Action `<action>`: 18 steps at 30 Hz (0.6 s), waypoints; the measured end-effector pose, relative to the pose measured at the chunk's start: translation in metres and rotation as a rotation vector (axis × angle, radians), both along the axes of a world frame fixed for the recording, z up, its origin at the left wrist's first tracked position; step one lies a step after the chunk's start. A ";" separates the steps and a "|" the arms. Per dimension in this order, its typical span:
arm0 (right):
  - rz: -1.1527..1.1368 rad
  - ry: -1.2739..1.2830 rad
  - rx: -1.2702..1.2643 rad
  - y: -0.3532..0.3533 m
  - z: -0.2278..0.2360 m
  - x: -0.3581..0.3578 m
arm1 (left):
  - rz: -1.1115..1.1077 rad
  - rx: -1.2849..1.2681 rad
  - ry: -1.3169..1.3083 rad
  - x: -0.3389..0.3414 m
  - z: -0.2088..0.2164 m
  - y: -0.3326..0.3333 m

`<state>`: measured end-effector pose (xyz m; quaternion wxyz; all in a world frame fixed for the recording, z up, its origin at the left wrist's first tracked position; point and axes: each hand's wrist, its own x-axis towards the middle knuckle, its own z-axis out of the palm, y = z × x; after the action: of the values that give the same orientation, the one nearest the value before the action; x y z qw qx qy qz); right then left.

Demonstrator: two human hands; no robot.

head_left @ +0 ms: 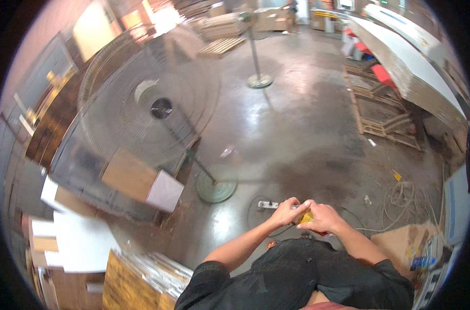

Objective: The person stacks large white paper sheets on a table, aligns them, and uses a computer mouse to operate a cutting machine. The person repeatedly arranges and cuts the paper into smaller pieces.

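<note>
While the right hand [324, 217] is clamping fingers on it, one small yellow item [307, 216] is being held right of the fan base [217, 189]; left hand [287, 212] adjoining, finger closure hidden. Step: apparently two-handed handling; next move is probably calling for steady fingers.

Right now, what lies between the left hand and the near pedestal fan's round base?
In the head view, what looks like a white power strip lies between the left hand and the round base, with a thin dark cable nearby.
</note>
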<state>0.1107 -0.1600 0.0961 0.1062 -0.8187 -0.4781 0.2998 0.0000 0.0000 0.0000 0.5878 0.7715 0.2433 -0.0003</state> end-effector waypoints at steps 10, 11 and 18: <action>0.319 0.273 0.173 0.086 -0.009 0.037 | 0.173 0.129 -0.226 -0.040 0.033 0.038; 0.330 0.339 0.149 0.092 -0.011 0.044 | 0.169 0.046 -0.213 -0.040 0.034 0.041; 0.349 0.330 0.243 0.125 -0.058 0.052 | 0.148 0.255 0.026 -0.039 0.019 0.085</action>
<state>0.1625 -0.0346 0.0381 0.2268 -0.6453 -0.6206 0.3833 -0.0387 0.0848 0.0192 0.4800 0.8200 0.3052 0.0638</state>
